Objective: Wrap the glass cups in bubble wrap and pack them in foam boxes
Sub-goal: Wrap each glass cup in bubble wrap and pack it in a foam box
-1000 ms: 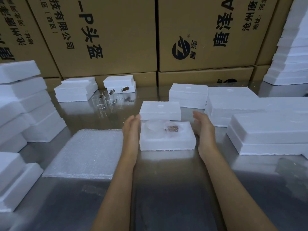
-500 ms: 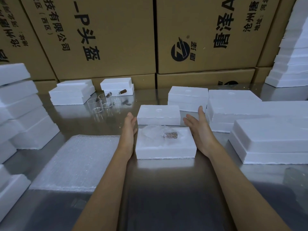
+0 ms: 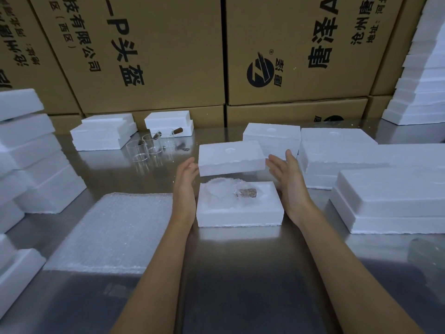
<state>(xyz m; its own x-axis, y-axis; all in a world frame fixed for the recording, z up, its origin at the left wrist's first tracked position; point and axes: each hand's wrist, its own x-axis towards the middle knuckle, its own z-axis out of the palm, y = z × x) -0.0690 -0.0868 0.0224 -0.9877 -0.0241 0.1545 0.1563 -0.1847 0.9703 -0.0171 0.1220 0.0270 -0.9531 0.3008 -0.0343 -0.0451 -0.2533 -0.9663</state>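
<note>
An open white foam box (image 3: 239, 214) sits at the table's centre. In its recess lies a bubble-wrapped glass cup (image 3: 220, 189) with a brown handle piece (image 3: 248, 192). Just behind and above it, a white foam lid (image 3: 231, 157) is pinched between my two hands and slightly tilted. My left hand (image 3: 185, 186) presses the lid's left end, and my right hand (image 3: 287, 182) presses its right end. Unwrapped glass cups (image 3: 147, 148) stand at the back left. A stack of bubble wrap sheets (image 3: 120, 227) lies left of the box.
Stacks of foam boxes (image 3: 31, 165) rise at the left, more foam boxes (image 3: 390, 201) stand at the right and foam pieces (image 3: 103, 136) at the back. Large cardboard cartons (image 3: 154, 56) wall off the far edge of the metal table (image 3: 240, 285).
Both hands have moved forward from the sides of the open box to the lid behind it and gripped its ends. The lid now looks raised and tilted.
</note>
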